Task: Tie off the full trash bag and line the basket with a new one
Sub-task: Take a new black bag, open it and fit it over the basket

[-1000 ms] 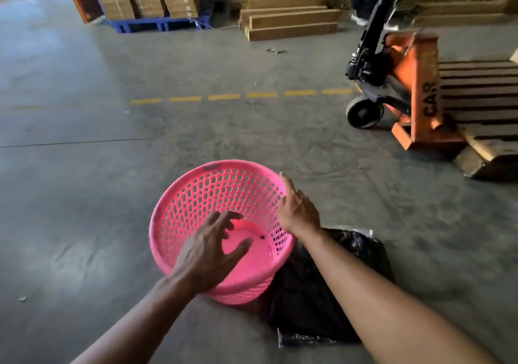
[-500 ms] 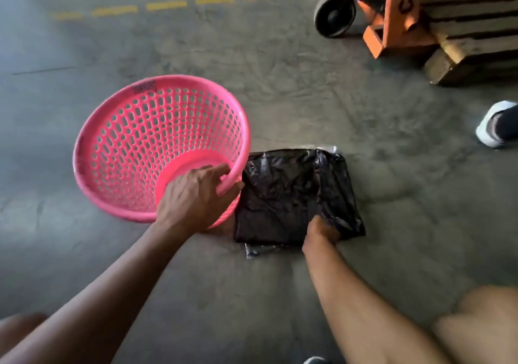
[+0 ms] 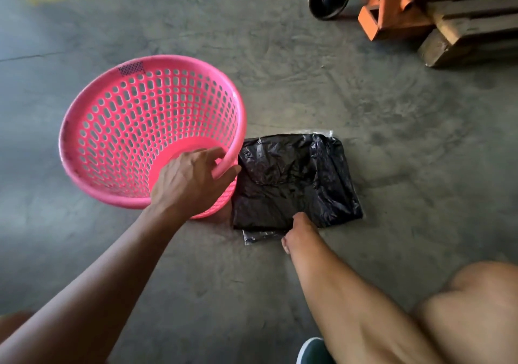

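Bare grey concrete warehouse floor point(image 3: 364, 251). Empty pink perforated plastic basket point(image 3: 126, 128) tilted, near rim clasped by left hand point(image 3: 190, 184). Flat pack of folded black plastic bags point(image 3: 294, 181) touching basket. Right hand point(image 3: 301, 230) at pack's near edge, fingers hidden; grip not determinable. Film judged light, limp, slippery: pinch at edge advised.

Right hand point(image 3: 301, 230) left the pink basket point(image 3: 84, 173) rim and dropped to the near edge of the folded black bag pack point(image 3: 294, 178); left hand point(image 3: 190, 181) shifted from the interior onto the rim.
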Motion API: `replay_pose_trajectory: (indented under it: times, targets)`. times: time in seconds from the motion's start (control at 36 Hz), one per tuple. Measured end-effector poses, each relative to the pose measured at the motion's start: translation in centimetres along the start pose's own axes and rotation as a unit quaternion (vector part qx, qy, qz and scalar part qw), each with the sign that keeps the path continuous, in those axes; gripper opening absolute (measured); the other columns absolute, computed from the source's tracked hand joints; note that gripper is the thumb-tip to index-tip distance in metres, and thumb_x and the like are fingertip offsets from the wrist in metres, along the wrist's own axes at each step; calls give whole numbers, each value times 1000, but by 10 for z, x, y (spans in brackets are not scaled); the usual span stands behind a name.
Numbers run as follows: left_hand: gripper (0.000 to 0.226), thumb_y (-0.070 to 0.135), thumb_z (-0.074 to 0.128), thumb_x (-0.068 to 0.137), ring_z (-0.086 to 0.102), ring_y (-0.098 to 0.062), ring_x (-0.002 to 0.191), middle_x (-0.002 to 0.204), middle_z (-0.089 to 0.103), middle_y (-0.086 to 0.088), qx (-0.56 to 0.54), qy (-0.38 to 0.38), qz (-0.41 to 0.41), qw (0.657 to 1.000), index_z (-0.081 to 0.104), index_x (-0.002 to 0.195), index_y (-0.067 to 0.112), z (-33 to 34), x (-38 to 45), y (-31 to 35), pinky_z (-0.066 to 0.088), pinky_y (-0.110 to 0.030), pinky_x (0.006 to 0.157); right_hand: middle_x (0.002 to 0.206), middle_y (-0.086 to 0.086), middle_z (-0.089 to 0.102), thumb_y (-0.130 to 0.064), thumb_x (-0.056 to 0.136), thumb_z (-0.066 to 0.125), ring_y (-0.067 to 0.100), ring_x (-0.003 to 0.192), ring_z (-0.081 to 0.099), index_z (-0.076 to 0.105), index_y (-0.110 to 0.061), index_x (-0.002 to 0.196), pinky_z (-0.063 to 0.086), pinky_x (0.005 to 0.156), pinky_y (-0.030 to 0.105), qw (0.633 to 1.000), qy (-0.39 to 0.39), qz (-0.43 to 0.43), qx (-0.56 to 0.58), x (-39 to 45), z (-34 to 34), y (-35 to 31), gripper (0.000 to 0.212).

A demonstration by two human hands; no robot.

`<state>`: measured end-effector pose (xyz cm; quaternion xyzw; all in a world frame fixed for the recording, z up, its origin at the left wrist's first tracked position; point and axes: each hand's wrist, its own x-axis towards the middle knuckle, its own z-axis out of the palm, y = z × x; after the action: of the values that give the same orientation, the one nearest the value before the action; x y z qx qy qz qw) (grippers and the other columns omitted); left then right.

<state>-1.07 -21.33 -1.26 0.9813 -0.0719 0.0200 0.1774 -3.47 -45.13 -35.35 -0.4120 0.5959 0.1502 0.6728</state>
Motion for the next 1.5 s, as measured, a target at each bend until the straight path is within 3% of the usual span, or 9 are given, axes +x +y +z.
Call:
replay_pose_trajectory:
  times: [0.14, 0.25, 0.36, 0.64, 0.81, 1.0, 1.14, 1.33, 1.5]
  targets:
    - [40, 70, 55, 88, 69, -34, 82, 86, 72, 3, -6, -2, -6, 1000, 63, 95, 31, 1, 0, -1, 53, -40, 64, 125, 6, 60, -17, 78, 67, 27, 107, 61, 58, -6, 123, 50, 51, 30, 994, 69, 0, 82, -122, 23, -42, 47]
    - [43, 74, 52, 86, 70, -33, 83, 87, 73, 4, -6, -2, -8, 1000, 62, 97, 34, 2, 0, -3, 55, -42, 67, 90, 5, 64, -20, 81, 73, 20, 78, 65, 64, -7, 101, 44, 48, 28, 998, 50, -19, 44, -130, 23, -51, 25]
    - [44, 73, 47, 87, 71, -31, 85, 91, 74, 7, -21, -3, -7, 1000, 60, 110, 38, 1, 0, -4, 58, -44, 71, 70, 2, 54, -30, 87, 74, 14, 56, 48, 63, -10, 84, 44, 53, 26, 999, 20, -28, 23, -133, 23, -64, 23]
    - [45, 71, 47, 89, 72, -28, 89, 96, 76, 7, -46, -13, -10, 999, 63, 115, 39, 3, 5, -11, 58, -42, 73, 136, 18, 58, -30, 86, 76, 32, 114, 62, 48, -1, 137, 53, 101, 49, 962, -13, -270, 46, -215, 50, -149, 65]
    - [44, 70, 55, 88, 69, -10, 86, 104, 65, 9, -170, 10, -61, 983, 66, 116, 37, -3, 9, -14, 58, -37, 79, 116, 14, 70, -24, 90, 73, 20, 89, 66, 60, -10, 84, 58, 88, 37, 916, -61, -390, 69, -332, 67, -202, 19]
    - [53, 62, 60, 83, 72, -14, 95, 102, 73, 0, -370, 100, -164, 909, 70, 118, 23, -38, 29, -19, 57, -32, 78, 104, 10, 78, -21, 85, 77, 27, 97, 76, 73, -10, 100, 61, 88, 49, 875, -220, -411, 132, -454, 81, -223, 19]
    - [74, 82, 62, 63, 58, -21, 120, 132, 59, -1, -641, 20, -223, 734, 57, 124, 39, -74, 50, -6, 47, -41, 98, 99, 5, 80, -18, 93, 68, 20, 82, 77, 77, -14, 99, 59, 60, 32, 866, -342, -331, 151, -497, 88, -203, 11]
    - [44, 49, 62, 95, 76, -22, 95, 111, 79, -8, -776, -29, -222, 589, 77, 118, 15, -112, 59, -29, 60, -35, 87, 118, 15, 75, -20, 88, 71, 33, 111, 71, 71, -9, 124, 55, 98, 50, 906, -362, -198, 96, -473, 101, -136, 37]
    - [32, 17, 73, 89, 76, -30, 86, 107, 79, -19, -645, 106, -314, 689, 72, 118, 4, -123, 41, -82, 60, -47, 93, 103, 12, 79, -44, 74, 82, 28, 81, 75, 73, -16, 107, 53, 54, 28, 942, -273, -195, -17, -421, 89, -121, 44]
